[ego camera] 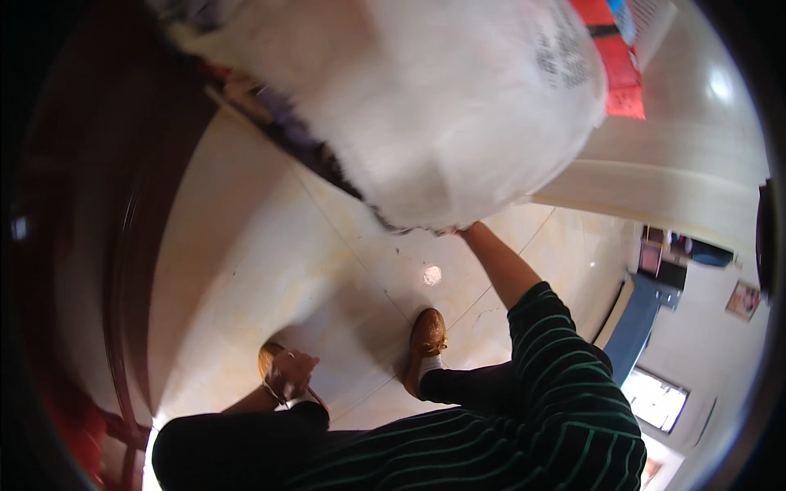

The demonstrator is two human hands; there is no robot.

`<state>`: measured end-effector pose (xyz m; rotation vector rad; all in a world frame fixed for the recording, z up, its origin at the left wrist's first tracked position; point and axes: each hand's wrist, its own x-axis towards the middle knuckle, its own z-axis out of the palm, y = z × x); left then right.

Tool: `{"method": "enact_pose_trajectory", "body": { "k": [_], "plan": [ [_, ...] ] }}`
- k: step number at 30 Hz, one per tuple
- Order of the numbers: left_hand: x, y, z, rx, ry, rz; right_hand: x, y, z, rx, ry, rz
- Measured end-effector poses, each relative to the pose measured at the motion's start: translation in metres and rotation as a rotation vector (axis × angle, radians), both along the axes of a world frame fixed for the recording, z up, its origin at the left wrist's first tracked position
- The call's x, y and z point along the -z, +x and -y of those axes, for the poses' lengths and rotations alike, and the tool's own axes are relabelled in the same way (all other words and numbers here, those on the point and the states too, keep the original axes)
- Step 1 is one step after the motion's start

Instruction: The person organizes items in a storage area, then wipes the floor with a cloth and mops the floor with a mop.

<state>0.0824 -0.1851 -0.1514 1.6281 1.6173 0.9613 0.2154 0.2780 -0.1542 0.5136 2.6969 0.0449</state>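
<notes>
A large, bulky white bag (442, 116) bearing dark print fills the top of the view, partly blurred. My right arm reaches forward, and my right hand (455, 231) meets the bag's near lower edge. Its fingers are mostly hidden there, so their grip does not show. Along the bag's left side runs a dark edge with purple and brown items (288, 119) bunched against it. My left hand (293, 373) hangs low over my left shoe, blurred and with nothing visible in it; a band circles its wrist.
My brown shoes (428, 334) stand on glossy cream floor tiles (344, 270). Dark red, polished furniture (116, 184) curves along the left. Red packaging (620, 73) shows beyond the bag at upper right. A blue-sided piece of furniture (635, 319) stands far right near the wall.
</notes>
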Motion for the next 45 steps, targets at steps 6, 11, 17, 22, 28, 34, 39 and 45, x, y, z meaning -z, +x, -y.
{"method": "enact_pose_trajectory", "body": {
  "k": [6,11,17,22,28,34,39,45],
  "plan": [
    [0.004,0.0,-0.009,0.025,0.013,0.062,0.03,-0.016,0.039,0.595,0.004,-0.293],
    [0.011,0.002,-0.002,0.041,0.061,0.062,0.01,-0.078,0.189,0.01,-0.371,-0.473],
    [0.008,0.0,0.001,0.029,0.017,-0.021,0.042,-0.051,0.077,0.117,-0.444,-0.179],
    [0.009,-0.001,-0.001,0.041,0.045,-0.049,-0.011,0.076,-0.041,0.245,-0.142,-0.467],
    [0.013,0.008,0.008,-0.022,0.12,0.001,0.021,0.093,0.075,0.657,0.155,-0.423],
    [0.028,-0.002,0.012,-0.07,0.068,0.128,-0.023,-0.004,0.203,0.158,-0.284,-0.325],
    [-0.062,-0.118,-0.065,-0.333,0.372,-0.506,-0.008,-0.081,0.184,-0.001,-0.264,-0.517],
    [-0.225,-0.223,-0.165,-0.412,0.584,-1.205,0.007,-0.194,0.174,-0.077,-0.108,-0.527]
  ]
}}
